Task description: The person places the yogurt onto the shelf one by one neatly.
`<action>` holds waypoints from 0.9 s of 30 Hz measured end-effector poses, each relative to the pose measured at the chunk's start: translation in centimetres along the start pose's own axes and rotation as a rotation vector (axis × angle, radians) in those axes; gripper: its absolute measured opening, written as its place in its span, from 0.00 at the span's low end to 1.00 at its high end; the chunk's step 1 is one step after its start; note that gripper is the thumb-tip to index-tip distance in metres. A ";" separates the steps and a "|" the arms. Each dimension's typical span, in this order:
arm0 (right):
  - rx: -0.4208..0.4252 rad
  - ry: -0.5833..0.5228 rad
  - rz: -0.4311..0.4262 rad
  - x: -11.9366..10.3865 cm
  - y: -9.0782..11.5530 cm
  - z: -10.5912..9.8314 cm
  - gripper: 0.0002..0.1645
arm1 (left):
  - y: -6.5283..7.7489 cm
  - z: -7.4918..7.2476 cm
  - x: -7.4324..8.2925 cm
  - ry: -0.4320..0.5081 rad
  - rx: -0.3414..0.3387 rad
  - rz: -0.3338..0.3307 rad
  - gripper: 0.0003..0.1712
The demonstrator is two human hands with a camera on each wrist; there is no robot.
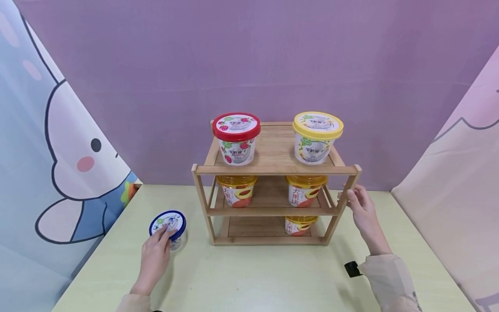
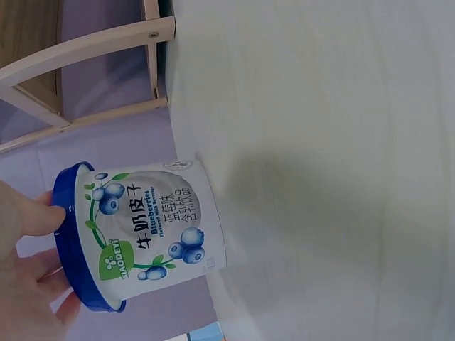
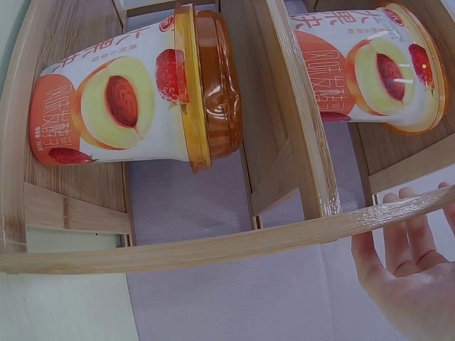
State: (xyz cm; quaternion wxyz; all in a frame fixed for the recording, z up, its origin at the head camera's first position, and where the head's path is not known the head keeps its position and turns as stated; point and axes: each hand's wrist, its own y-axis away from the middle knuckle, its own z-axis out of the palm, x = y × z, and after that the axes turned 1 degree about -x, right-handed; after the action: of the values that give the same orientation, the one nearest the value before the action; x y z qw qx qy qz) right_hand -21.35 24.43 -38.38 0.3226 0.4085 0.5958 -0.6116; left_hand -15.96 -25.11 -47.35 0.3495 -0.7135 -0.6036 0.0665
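My left hand (image 1: pixel 155 256) grips a white tub of blueberry milk drink (image 2: pixel 153 231) by its blue lid (image 1: pixel 168 223), thumb and fingers at the rim. The tub stands left of a three-tier wooden rack (image 1: pixel 274 211). On the far right, my right hand (image 1: pixel 364 212) holds the rack's right side upright (image 3: pixel 178 254), fingers reaching behind it. A red-lidded strawberry tub (image 1: pixel 237 138) sits at the top tier's left, a yellow-lidded tub (image 1: pixel 317 138) at its right. Two peach yogurt cups (image 1: pixel 238 191) occupy the middle tier; another yogurt cup (image 1: pixel 300 226) stands at the bottom right.
The rack stands on a pale table (image 1: pixel 249 281) before a purple cloth backdrop (image 1: pixel 273 56). Cartoon-printed cloth (image 1: pixel 89 164) hangs on the left, pale pink cloth (image 1: pixel 460 186) on the right. A small black object (image 1: pixel 352 269) shows beside the right sleeve.
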 end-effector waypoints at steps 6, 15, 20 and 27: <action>0.000 -0.004 -0.001 0.0 -0.1 0.0 0.11 | -0.3 0.2 0.4 -0.025 -0.001 -0.014 0.16; -0.003 -0.007 0.008 -0.2 0.0 0.1 0.09 | -0.4 0.4 0.5 0.001 0.037 -0.005 0.15; -0.004 -0.012 0.004 -0.2 0.1 0.0 0.10 | -0.6 0.3 0.1 0.077 0.106 -0.013 0.13; -0.002 -0.048 0.000 0.0 0.1 0.1 0.10 | -0.8 -0.2 -0.7 0.192 0.001 -0.230 0.21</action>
State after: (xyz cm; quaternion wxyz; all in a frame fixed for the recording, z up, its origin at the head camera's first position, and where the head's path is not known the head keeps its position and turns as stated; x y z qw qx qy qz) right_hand -21.26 24.37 -38.42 0.3371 0.3934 0.5885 -0.6208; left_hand -16.72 -25.81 -46.96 0.4112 -0.6427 -0.6451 -0.0421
